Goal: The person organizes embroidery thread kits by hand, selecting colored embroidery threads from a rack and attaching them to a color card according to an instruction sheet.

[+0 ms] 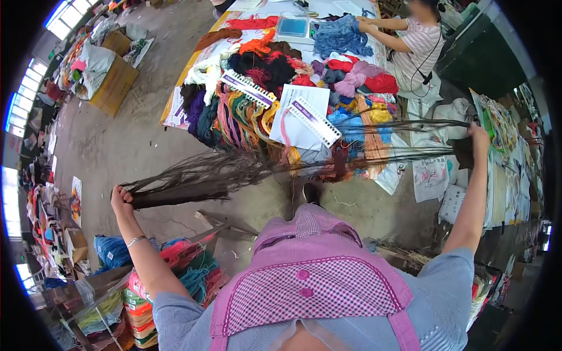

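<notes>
A long skein of dark thread (pixel 234 169) is stretched across the view between my widely spread arms. At the left, my left hand (pixel 122 198) is closed around one end of it. My right hand (pixel 479 137), far to the right, grips the other end, where the strands run in two separate bands. Toward the left the strands are loose and tangled. Behind the thread, a table (pixel 175 111) bears heaps of coloured skeins (pixel 257 70), a white paper sheet (pixel 293 137) and two white-and-purple hole-punched cards (pixel 315 121).
Across the table's right side a co-worker (pixel 418 44) handles blue-grey yarn (pixel 342 36). A cardboard box (pixel 114 88) stands on the floor at left. Bundled yarn (pixel 140 310) lies at lower left, near my left arm. Papers and bags (pixel 430 175) are at right.
</notes>
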Motion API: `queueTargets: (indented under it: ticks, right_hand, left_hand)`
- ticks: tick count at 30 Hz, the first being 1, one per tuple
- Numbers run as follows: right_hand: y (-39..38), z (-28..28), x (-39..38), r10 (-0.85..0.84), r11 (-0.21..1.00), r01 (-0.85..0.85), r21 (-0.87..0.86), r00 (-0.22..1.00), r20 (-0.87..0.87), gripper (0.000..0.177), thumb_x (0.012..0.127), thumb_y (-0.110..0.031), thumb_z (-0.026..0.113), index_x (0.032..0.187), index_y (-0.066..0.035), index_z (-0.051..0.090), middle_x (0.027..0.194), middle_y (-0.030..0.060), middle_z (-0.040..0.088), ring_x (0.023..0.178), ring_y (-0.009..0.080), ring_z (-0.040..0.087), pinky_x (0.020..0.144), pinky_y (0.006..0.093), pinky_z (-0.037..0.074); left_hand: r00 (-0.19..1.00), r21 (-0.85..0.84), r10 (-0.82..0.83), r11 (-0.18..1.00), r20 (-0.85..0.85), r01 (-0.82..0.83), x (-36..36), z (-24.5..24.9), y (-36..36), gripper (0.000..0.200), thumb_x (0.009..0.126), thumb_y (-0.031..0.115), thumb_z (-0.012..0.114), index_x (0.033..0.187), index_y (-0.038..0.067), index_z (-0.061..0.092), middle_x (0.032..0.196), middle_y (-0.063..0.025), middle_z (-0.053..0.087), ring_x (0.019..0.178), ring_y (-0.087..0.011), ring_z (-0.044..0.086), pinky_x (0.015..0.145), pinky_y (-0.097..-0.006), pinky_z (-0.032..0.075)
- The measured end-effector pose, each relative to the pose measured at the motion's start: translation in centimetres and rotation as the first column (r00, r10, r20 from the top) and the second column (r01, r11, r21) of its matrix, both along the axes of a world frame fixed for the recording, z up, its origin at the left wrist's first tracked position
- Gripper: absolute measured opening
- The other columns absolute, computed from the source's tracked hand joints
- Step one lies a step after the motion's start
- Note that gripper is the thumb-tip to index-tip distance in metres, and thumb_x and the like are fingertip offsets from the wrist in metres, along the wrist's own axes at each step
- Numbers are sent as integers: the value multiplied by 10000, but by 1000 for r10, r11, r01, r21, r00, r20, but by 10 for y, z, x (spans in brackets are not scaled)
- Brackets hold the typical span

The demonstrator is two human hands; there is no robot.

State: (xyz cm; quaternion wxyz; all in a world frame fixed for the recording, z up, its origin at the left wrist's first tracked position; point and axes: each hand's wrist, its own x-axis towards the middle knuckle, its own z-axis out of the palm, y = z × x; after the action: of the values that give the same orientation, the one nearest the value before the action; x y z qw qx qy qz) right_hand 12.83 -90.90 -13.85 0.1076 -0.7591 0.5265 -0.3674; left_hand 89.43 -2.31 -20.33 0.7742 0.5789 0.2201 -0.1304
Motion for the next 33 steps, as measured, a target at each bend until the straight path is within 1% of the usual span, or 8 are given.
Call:
queueTargets:
  ticks: [7,9,11,16,23,28,31,33]
  right_hand:
    - [184,55,121,-120,233,-954,-187,-219,968,510,975,-280,548,1448,-155,406,857,-20,519,596,52,406,467,190,280]
    - [268,36,205,-447,473,-840,265,31,894,482,929,-241,593,1383,-133,470,1075,19,589,915,126,566,722,282,482]
    - [338,68,270,750,365,-774,518,574,329,655,674,-241,833,1248,-80,563,1161,41,548,1071,181,543,939,335,416]
    - [427,69,364,970,229,-953,-199,241,-38,394,689,-187,719,1080,-174,674,1209,96,548,1025,317,522,808,366,464]
    - [408,70,345,912,277,-950,142,307,271,183,703,-73,697,882,-96,670,830,53,678,774,205,645,682,323,486]
    - [404,50,320,374,-842,-385,378,89,923,548,911,-401,632,1260,18,581,853,98,700,582,123,592,548,238,465]
    - [450,16,326,-15,-909,-415,-40,-63,998,858,913,-707,370,1421,-16,393,1361,167,489,841,146,625,730,269,492]
    - [457,19,335,350,-278,-602,748,662,663,806,958,-675,249,1397,-21,418,1312,136,537,990,169,614,866,290,490]
  left_hand:
    - [901,-176,-433,887,-2,426,-125,76,-151,468,963,504,514,929,44,596,709,-40,603,566,-103,557,441,-189,424]
    - [740,-202,-672,722,25,662,-177,94,-199,552,957,553,477,988,15,596,768,-45,624,566,-125,594,411,-206,430]
    - [579,-408,-813,548,-56,730,-228,120,-246,567,953,572,463,1009,22,584,756,-41,617,493,-134,555,349,-221,384]
    - [-306,-104,-882,-363,358,926,-309,180,-300,933,930,718,124,1154,-96,522,733,-120,644,574,-178,631,511,-254,499]
    - [-344,43,-938,-342,40,939,-309,119,-311,331,955,266,518,1095,7,671,647,-108,656,426,-99,514,371,-205,332]
    - [245,-674,-778,-287,578,681,-303,158,-311,659,982,443,504,1430,-23,382,771,-157,678,583,-214,628,646,-316,504]
    - [54,131,-774,174,630,976,-315,182,-313,773,878,536,618,1428,34,412,1296,-182,567,1146,-318,588,932,-400,480]
    - [-371,811,-730,446,574,379,-308,186,-307,789,810,483,707,1408,44,442,1383,-207,495,1245,-353,514,977,-420,452]
